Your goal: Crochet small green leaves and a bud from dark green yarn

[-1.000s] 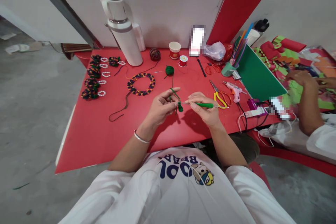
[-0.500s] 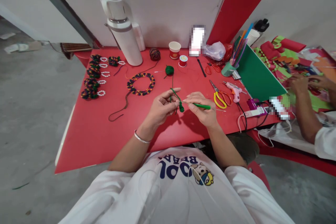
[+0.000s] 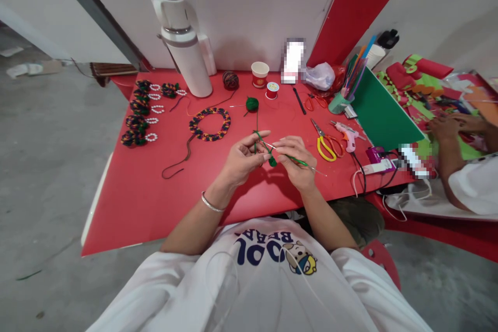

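Observation:
Over the red table my left hand pinches a small green crochet piece, with green yarn looped over its forefinger. That yarn runs back to a green yarn ball. My right hand is closed on a green-handled crochet hook, whose metal tip points left into the crochet piece. Both hands hover close together above the table's middle.
Yellow scissors, a pink glue gun and a cup of pens lie to the right. A crocheted ring, several small crochet flowers and a white flask stand left. Another person's hands work at far right.
My right hand has moved left, closer to my left hand, and the hook now tilts down to the right. The other person's arms have drawn back to the right.

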The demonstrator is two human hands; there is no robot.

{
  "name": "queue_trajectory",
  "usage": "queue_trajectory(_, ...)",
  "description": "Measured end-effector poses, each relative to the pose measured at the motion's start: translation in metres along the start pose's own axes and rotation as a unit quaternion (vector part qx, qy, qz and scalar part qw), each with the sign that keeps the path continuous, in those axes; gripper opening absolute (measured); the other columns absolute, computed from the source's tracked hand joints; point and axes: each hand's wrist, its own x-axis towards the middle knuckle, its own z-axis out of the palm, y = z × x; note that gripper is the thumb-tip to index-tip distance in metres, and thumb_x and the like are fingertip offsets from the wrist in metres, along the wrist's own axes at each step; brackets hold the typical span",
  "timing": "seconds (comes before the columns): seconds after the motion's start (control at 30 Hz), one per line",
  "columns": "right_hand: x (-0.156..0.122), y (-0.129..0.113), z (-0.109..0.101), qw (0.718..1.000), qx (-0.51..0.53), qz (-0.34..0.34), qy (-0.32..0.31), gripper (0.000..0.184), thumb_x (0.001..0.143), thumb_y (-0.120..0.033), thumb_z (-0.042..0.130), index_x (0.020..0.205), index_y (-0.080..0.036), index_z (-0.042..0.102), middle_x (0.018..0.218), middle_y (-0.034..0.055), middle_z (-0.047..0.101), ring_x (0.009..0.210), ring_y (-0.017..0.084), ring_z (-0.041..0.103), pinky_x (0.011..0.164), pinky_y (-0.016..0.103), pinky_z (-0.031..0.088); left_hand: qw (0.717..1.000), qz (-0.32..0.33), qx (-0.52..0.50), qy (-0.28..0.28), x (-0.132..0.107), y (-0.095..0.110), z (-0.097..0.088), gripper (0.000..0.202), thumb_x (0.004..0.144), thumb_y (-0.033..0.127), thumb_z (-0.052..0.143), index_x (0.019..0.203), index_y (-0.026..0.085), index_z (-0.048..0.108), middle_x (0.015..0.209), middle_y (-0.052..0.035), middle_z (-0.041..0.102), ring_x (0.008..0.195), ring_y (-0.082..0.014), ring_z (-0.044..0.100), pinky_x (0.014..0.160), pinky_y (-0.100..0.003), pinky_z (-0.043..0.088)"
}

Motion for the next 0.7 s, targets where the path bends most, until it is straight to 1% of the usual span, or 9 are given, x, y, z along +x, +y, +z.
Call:
queue_trajectory(0.07, -0.001, 0.001, 0.0, 1.0, 0.001, 0.009, 0.003, 0.016, 0.095, -0.027, 0.075, 0.104, -0.039, 0.081, 0.104, -0.0012, 0.084, 0.102, 0.021, 0.075, 0.1, 0.048, 0.057, 1.0, -0.002, -0.003, 0.0, -0.001, 0.001, 0.001, 0.063, 0.057, 0.017, 0.097, 0.117, 0.015, 0.078, 0.071, 0.0021, 0.067, 0.057, -0.007, 0.057, 0.051, -0.018, 0.04)
queue_trajectory(0.13, -0.002, 0.003, 0.0, 1.0, 0.009, 0.029, -0.006, 0.011, 0.096, -0.033, 0.074, 0.102, -0.037, 0.082, 0.103, -0.0006, 0.084, 0.101, 0.022, 0.075, 0.101, 0.05, 0.057, 1.0, -0.005, -0.001, 0.006, -0.002, 0.003, 0.002, 0.061, 0.058, 0.017, 0.096, 0.116, 0.014, 0.079, 0.07, 0.0033, 0.065, 0.052, -0.0049, 0.052, 0.046, -0.017, 0.034)
queue_trajectory(0.2, -0.005, 0.008, -0.002, 0.998, 0.022, 0.055, -0.016, 0.011, 0.097, -0.037, 0.072, 0.102, -0.037, 0.082, 0.103, 0.0004, 0.084, 0.101, 0.023, 0.075, 0.102, 0.051, 0.057, 1.0, -0.006, 0.005, 0.011, -0.002, 0.004, 0.003, 0.06, 0.058, 0.018, 0.096, 0.116, 0.015, 0.079, 0.068, 0.0044, 0.063, 0.046, -0.0029, 0.045, 0.042, -0.018, 0.027)
queue_trajectory(0.27, -0.009, 0.012, -0.004, 0.996, 0.04, 0.073, -0.008, 0.012, 0.098, -0.037, 0.07, 0.103, -0.037, 0.082, 0.103, 0.0006, 0.084, 0.103, 0.023, 0.075, 0.102, 0.051, 0.057, 1.0, -0.005, 0.007, 0.014, -0.003, 0.004, 0.003, 0.06, 0.059, 0.019, 0.095, 0.116, 0.015, 0.078, 0.067, 0.0049, 0.063, 0.043, -0.0023, 0.042, 0.04, -0.019, 0.023)
queue_trajectory(0.4, -0.013, 0.016, -0.008, 0.994, 0.062, 0.089, 0.026, 0.012, 0.097, -0.039, 0.071, 0.102, -0.037, 0.082, 0.097, 0.0001, 0.083, 0.101, 0.023, 0.074, 0.101, 0.049, 0.058, 0.999, 0.006, 0.006, 0.031, -0.002, 0.003, 0.003, 0.061, 0.058, 0.021, 0.096, 0.116, 0.016, 0.078, 0.068, 0.0048, 0.065, 0.042, -0.0027, 0.043, 0.039, -0.019, 0.024)
queue_trajectory(0.53, -0.013, 0.015, -0.009, 0.992, 0.044, 0.112, 0.033, 0.01, 0.095, -0.037, 0.073, 0.098, -0.035, 0.083, 0.091, 0.0004, 0.082, 0.098, 0.022, 0.073, 0.098, 0.047, 0.058, 0.999, 0.022, 0.007, 0.045, -0.001, 0.004, 0.003, 0.062, 0.059, 0.023, 0.096, 0.118, 0.016, 0.077, 0.068, 0.0045, 0.065, 0.043, -0.0029, 0.044, 0.04, -0.019, 0.024)
queue_trajectory(0.63, -0.014, 0.014, -0.01, 0.99, 0.033, 0.127, 0.05, 0.013, 0.095, -0.041, 0.072, 0.096, -0.033, 0.082, 0.09, 0.001, 0.081, 0.097, 0.022, 0.073, 0.098, 0.046, 0.059, 0.998, 0.029, -0.001, 0.052, 0.0, 0.004, 0.003, 0.06, 0.059, 0.023, 0.096, 0.116, 0.016, 0.078, 0.066, 0.0054, 0.063, 0.042, -0.0027, 0.042, 0.04, -0.02, 0.024)
queue_trajectory(0.7, -0.014, 0.015, -0.01, 0.989, 0.042, 0.125, 0.06, 0.014, 0.096, -0.042, 0.071, 0.097, -0.033, 0.082, 0.091, 0.001, 0.081, 0.098, 0.022, 0.073, 0.099, 0.046, 0.059, 0.998, 0.029, -0.002, 0.051, 0.0, 0.004, 0.003, 0.058, 0.06, 0.024, 0.095, 0.115, 0.016, 0.077, 0.064, 0.0057, 0.062, 0.042, -0.0028, 0.042, 0.041, -0.02, 0.026)
